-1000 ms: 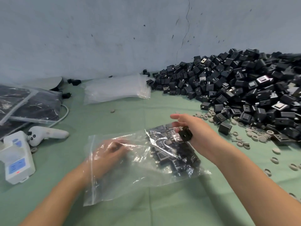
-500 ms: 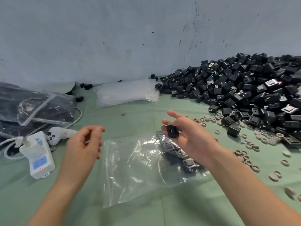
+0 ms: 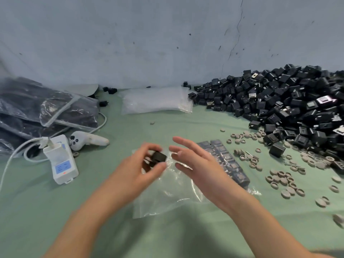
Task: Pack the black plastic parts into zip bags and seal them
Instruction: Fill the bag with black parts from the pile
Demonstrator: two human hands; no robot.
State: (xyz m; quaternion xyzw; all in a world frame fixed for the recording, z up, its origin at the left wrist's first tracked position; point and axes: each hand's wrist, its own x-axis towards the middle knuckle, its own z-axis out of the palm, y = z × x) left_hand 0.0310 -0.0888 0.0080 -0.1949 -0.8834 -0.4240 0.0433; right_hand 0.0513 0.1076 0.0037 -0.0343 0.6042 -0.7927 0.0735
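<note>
Black part, pinched in the left hand, probably needed the empty, spread right hand to hold the zip bag open.

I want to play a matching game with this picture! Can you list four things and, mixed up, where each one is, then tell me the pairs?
Things:
1 single black part
2 stack of empty bags
3 white controller
4 grey rings

Places:
A scattered in front of the big black pile
B pinched in the left hand
C beside the white power block
D by the wall, left of that pile

Pairs: 1-B, 2-D, 3-C, 4-A.
</note>
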